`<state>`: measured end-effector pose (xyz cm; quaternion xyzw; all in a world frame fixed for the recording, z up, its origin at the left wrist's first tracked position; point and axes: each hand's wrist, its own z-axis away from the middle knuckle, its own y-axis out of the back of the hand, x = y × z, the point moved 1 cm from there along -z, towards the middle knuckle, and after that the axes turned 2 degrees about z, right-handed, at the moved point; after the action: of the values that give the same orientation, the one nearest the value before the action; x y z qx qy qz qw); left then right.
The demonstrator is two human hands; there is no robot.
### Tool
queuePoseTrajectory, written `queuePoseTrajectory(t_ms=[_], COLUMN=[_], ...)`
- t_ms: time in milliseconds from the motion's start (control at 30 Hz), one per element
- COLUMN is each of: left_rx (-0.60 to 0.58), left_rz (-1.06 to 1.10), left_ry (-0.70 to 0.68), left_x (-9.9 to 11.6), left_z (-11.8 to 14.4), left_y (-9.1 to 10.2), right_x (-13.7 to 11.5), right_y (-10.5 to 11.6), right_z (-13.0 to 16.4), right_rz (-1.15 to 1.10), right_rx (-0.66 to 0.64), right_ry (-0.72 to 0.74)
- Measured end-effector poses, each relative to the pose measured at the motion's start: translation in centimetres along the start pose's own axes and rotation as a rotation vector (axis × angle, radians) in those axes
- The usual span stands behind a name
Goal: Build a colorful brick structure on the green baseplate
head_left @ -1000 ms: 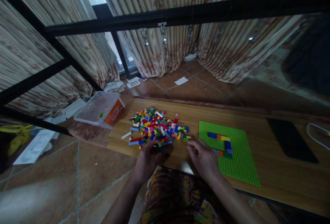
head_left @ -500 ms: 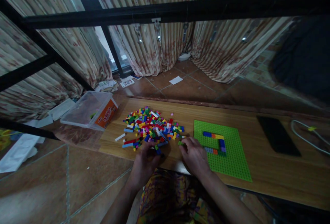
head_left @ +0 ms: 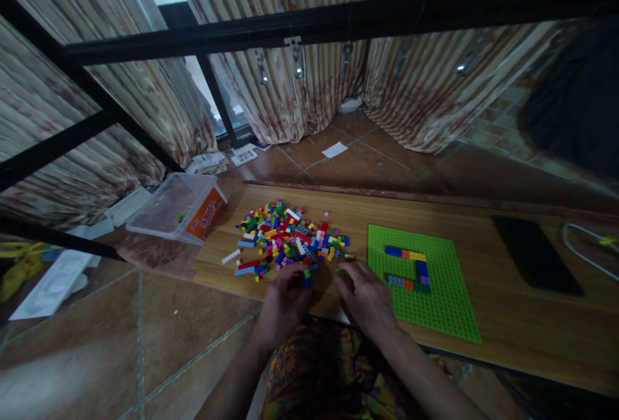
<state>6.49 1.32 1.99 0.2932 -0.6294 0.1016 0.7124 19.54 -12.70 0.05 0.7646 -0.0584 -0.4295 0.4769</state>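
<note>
My left hand (head_left: 286, 304) is closed at the near edge of the brick pile, with a blue brick (head_left: 308, 282) at its fingertips. Something green sits against that blue brick; whether the two are joined is unclear. My right hand (head_left: 366, 297) is curled between the pile and the baseplate, pinching a small green brick (head_left: 340, 272) that its fingers partly cover. The loose toy bricks (head_left: 280, 233) lie heaped in many colours beyond my left hand. Right of my right hand lies a light green studded baseplate (head_left: 449, 304), bearing a bracket-shaped row of bricks (head_left: 422, 271) open on its left.
A clear plastic box (head_left: 159, 213) with an orange label stands left of the pile. On the right of the wooden table (head_left: 522, 336) are a dark flat slab (head_left: 536, 255) and a white cable (head_left: 575, 259). A black bar (head_left: 338, 20) crosses in front of the curtains.
The view has shifted slightly, moving most things a little to the right in the picture. My right hand has drawn slightly back from the baseplate's left side, still holding the green brick.
</note>
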Motion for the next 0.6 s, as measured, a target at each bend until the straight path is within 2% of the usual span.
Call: queuePoseTrajectory(t_ms=[100,200,267,400,600], left_rx=[0.002,-0.015,-0.022,-0.061,-0.09], left_rz=[-0.121,-0.164,-0.179,-0.222,-0.283], left_ry=[-0.089,-0.151,-0.169,-0.185,-0.179], left_x=[0.6,1.7,2.3,2.5,2.0], left_z=[-0.1,-0.2,-0.1,0.2,1.0], left_y=[-0.2,-0.7,-1.0,-1.2,-1.4], right_x=[-1.5,-3.0,-3.6,-3.7,-3.6], right_y=[0.2,0.1,0.0,-0.1,-0.2], right_z=[0.2,0.1,0.0,0.0,0.9], right_rz=[-0.324,-0.693,-0.858,-0.973,-0.927], right_rx=[-0.036,-0.122,-0.152,-0.166,-0.227], right_ry=[-0.114,-0.249,-0.317,-0.413,-0.463])
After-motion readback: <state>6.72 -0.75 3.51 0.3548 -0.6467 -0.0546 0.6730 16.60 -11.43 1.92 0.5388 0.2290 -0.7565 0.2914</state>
